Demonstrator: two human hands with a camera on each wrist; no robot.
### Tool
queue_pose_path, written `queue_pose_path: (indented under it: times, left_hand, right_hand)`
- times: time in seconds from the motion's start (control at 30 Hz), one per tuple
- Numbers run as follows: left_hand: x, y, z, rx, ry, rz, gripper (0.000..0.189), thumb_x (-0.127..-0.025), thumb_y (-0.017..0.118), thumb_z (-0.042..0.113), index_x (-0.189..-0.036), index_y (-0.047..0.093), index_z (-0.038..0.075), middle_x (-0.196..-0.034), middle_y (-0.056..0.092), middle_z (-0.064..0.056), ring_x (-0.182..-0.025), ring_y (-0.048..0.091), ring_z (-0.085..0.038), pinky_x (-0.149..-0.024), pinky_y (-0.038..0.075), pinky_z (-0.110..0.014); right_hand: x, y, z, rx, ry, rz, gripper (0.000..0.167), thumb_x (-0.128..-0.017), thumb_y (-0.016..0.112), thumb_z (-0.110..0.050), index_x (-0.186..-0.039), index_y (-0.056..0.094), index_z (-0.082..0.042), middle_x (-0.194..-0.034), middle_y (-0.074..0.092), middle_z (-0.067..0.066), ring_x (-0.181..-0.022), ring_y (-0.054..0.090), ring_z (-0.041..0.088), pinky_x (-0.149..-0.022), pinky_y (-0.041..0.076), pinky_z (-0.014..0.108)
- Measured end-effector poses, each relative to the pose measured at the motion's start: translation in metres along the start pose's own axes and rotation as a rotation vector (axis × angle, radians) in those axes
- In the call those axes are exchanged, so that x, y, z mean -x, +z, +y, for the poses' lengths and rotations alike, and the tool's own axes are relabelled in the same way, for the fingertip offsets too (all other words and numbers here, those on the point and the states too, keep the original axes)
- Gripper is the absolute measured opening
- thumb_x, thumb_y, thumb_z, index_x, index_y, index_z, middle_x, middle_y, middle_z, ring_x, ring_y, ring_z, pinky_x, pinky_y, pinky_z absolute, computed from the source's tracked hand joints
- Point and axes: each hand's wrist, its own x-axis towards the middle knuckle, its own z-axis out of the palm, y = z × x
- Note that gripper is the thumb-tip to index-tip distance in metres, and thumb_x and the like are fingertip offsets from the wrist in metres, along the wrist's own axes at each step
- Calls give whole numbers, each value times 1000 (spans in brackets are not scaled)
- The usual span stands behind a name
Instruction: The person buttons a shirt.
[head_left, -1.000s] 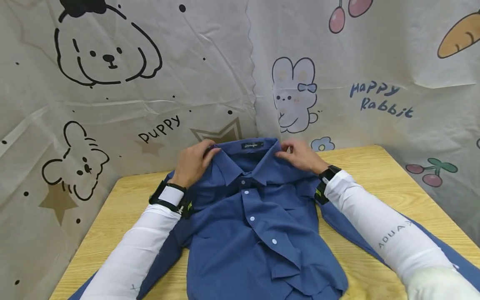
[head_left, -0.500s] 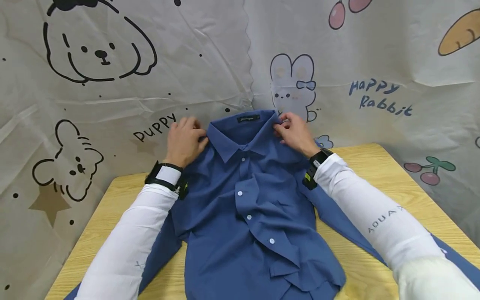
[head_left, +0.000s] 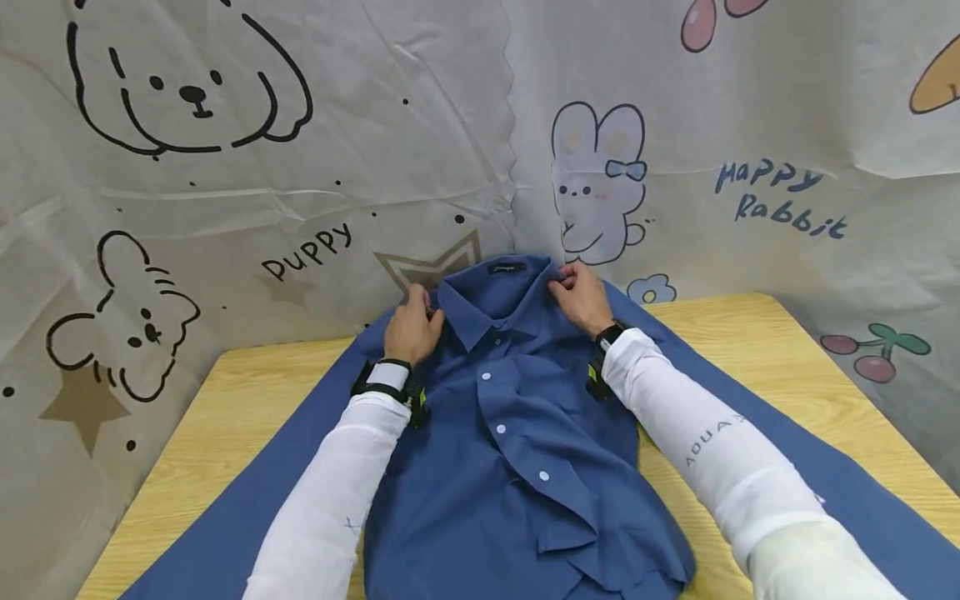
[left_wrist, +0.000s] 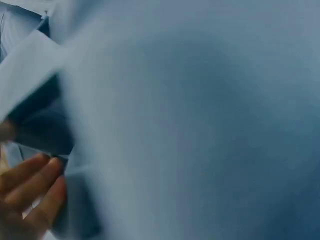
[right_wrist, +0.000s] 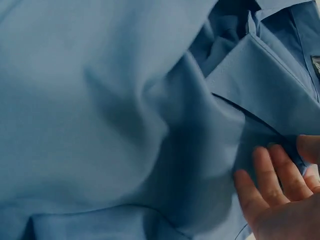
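A blue long-sleeved button-up shirt (head_left: 442, 467) lies front up, its collar (head_left: 467, 315) at the far end and a dark label (head_left: 507, 267) inside the neck. My left hand (head_left: 412, 327) pinches the cloth beside the left end of the collar. On the other side my right hand (head_left: 583, 298) grips the shirt just at the collar's right end. In the left wrist view, blurred cloth fills most of the picture, with my left fingers (left_wrist: 42, 187) at its edge. The right wrist view has my right fingers (right_wrist: 270, 175) against the cloth under the collar, thumb above.
The shirt lies over a light wood table (head_left: 255, 392). Both sleeves slant outward toward the near corners, the right sleeve (head_left: 840, 475) passing behind my right forearm. A white printed sheet (head_left: 420, 67) hangs behind the table's far edge. Several white buttons run down the shirt front.
The collar was lifted, then came down again. My left hand has moved right and down. The sleeves now run straighter from the shoulders, and the left sleeve lies farther out.
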Motion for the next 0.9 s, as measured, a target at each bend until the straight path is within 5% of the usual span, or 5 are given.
queue_pose_path:
  times: [0.2,0.33,0.57,0.73,0.9]
  left_hand:
    - [9,18,-10,74,89,-298,30,-91,61,28,-115,58,10,-112,61,-13,-102,57,-31,-87,43,-45]
    - [9,23,-13,-26,91,-424,62,-91,61,38,-143,42,13,-144,43,-13,-130,40,-30,-105,32,-46]
    - [13,22,-13,-204,72,-601,85,-81,64,58,-149,36,16,-155,21,-17,-139,22,-37,-107,25,-52]
    - [20,12,-10,-266,125,-624,82,-82,65,56,-146,40,12,-153,23,-22,-138,20,-43,-108,23,-54]
    - [33,-10,-2,-230,255,-425,43,-84,71,33,-120,62,11,-127,53,-15,-118,46,-35,-93,40,-49]
  right_hand:
    - [-2,11,13,29,36,14,44,-94,59,-26,-128,50,1,-101,69,16,-94,64,30,-87,45,39]
    - [1,20,24,7,29,-9,69,-92,64,-28,-145,25,-5,-116,64,15,-104,62,28,-92,43,40]
    - [11,25,28,326,93,-433,110,-86,66,-47,-150,-19,-17,-142,40,27,-119,49,43,-101,35,50]
    - [15,22,34,363,51,-525,111,-87,66,-42,-149,-23,-16,-150,26,26,-128,38,44,-106,29,50]
    - [19,7,38,318,-123,-357,85,-87,68,-31,-150,17,-5,-143,37,24,-129,36,41,-103,31,49]
